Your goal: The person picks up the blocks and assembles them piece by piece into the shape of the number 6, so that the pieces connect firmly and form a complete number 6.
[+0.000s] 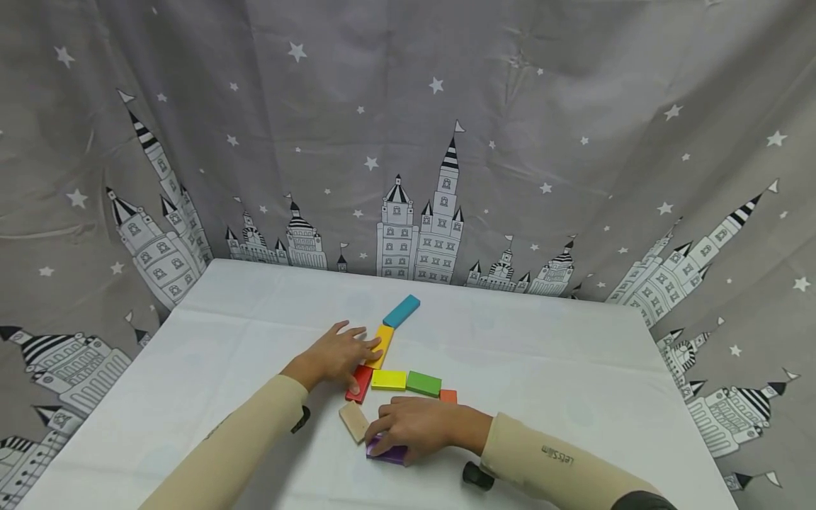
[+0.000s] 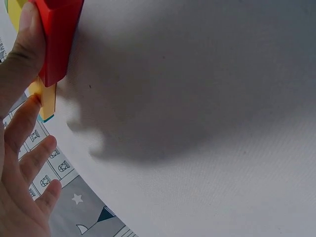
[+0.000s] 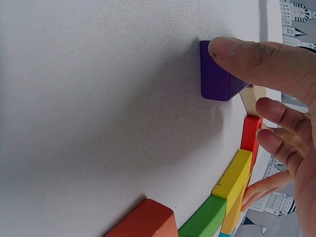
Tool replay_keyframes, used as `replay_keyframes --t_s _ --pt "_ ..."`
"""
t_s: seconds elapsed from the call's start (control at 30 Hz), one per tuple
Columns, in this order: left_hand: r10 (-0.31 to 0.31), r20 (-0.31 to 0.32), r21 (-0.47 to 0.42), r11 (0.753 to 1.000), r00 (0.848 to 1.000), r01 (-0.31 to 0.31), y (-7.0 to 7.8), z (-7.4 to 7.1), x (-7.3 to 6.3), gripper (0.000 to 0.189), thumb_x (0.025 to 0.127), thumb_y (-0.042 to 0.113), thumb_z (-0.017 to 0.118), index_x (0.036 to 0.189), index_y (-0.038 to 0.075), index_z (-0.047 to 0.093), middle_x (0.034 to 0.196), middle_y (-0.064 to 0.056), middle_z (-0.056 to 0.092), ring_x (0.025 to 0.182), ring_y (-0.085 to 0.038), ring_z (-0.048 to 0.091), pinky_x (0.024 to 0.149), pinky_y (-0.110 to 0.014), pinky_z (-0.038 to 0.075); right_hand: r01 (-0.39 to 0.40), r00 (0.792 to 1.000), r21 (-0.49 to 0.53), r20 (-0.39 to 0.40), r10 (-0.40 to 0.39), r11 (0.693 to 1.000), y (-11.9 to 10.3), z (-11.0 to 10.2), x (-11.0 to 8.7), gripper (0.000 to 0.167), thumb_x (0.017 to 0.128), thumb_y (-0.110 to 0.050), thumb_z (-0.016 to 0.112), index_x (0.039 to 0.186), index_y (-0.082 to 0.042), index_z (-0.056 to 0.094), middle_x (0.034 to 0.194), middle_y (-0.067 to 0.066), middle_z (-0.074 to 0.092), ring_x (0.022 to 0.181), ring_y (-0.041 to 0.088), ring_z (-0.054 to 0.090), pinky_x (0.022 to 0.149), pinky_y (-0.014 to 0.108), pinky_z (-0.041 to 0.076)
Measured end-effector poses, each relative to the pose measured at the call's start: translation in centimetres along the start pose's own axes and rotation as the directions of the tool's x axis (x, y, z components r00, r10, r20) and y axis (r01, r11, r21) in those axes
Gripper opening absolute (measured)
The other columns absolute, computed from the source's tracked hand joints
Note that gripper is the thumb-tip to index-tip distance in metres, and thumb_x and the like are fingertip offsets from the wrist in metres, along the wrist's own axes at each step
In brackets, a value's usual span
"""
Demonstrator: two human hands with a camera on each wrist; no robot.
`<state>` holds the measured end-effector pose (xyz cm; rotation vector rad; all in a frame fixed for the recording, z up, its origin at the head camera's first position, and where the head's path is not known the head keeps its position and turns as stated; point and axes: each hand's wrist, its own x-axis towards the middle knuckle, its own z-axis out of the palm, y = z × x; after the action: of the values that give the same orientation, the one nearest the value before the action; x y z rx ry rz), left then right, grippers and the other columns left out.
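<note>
My left hand (image 1: 336,354) lies over the left side of the block line, fingers spread. Its thumb touches the red block (image 1: 359,384) while fingertips rest on the amber block (image 1: 385,341). My right hand (image 1: 417,427) grips the purple block (image 1: 397,456), with the thumb (image 3: 242,57) against its face in the right wrist view and the remaining fingers off it. Beside the purple block is a bare wood block (image 1: 353,421), angled toward the red one. From the red and amber blocks' junction, a yellow block (image 1: 389,380) and a green block (image 1: 424,384) run right.
A blue block (image 1: 402,311) touches the amber block's far end. An orange block (image 1: 449,397), partly hidden by my right hand, follows the green one. The blocks lie on a white-covered table (image 1: 542,368), backed by a grey castle-print curtain (image 1: 510,106).
</note>
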<state>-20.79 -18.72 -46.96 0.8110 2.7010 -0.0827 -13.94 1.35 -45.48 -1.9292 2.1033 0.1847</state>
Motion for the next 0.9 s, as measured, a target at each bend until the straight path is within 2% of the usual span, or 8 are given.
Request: replay_keyframes --t_s 0.27,0.67,0.8,0.9 --pt "0.007 -0.013 0.006 1.0 1.0 -0.007 -0.02 0.03 -0.08 0.076 0.069 0.047 0.08 0.138 0.03 0.054 0.148 0.005 0.045 0.14 -0.028 0.033 0.115 -0.057 0.015 0.001 1.0 -0.003 -0.003 -0.001 1.0 0.06 0.03 0.13 0.048 0.085 -0.031 0.075 0.131 -0.032 0.061 0.136 -0.015 0.052 0.112 0.002 0.046 0.098 0.015 0.036" --pt "0.006 0.001 0.005 1.0 1.0 -0.006 0.09 -0.18 -0.05 0.077 0.069 0.047 0.08 0.138 0.029 0.053 0.148 0.004 0.044 0.14 -0.028 0.032 0.115 -0.057 0.014 0.012 1.0 -0.005 -0.007 -0.012 1.0 0.33 0.04 0.22 0.049 0.084 -0.031 0.076 0.13 -0.033 0.061 0.135 -0.015 0.053 0.112 0.002 0.046 0.099 0.015 0.035" --pt "0.007 0.001 0.008 1.0 1.0 -0.007 0.05 -0.16 0.0 0.076 0.069 0.047 0.08 0.138 0.029 0.053 0.148 0.004 0.044 0.14 -0.029 0.032 0.115 -0.057 0.014 0.015 0.999 0.012 -0.03 -0.015 1.0 0.48 -0.09 0.04 0.047 0.084 -0.03 0.076 0.129 -0.033 0.063 0.136 -0.013 0.052 0.111 0.003 0.047 0.096 0.014 0.035" --pt "0.011 -0.004 0.01 1.0 1.0 -0.011 0.02 -0.06 0.05 0.076 0.069 0.047 0.08 0.138 0.029 0.054 0.148 0.004 0.045 0.14 -0.029 0.033 0.115 -0.058 0.015 -0.01 0.999 0.042 -0.051 0.012 0.999 0.73 -0.35 -0.52 0.044 0.083 -0.028 0.077 0.126 -0.032 0.065 0.136 -0.011 0.053 0.11 0.004 0.048 0.094 0.012 0.037"
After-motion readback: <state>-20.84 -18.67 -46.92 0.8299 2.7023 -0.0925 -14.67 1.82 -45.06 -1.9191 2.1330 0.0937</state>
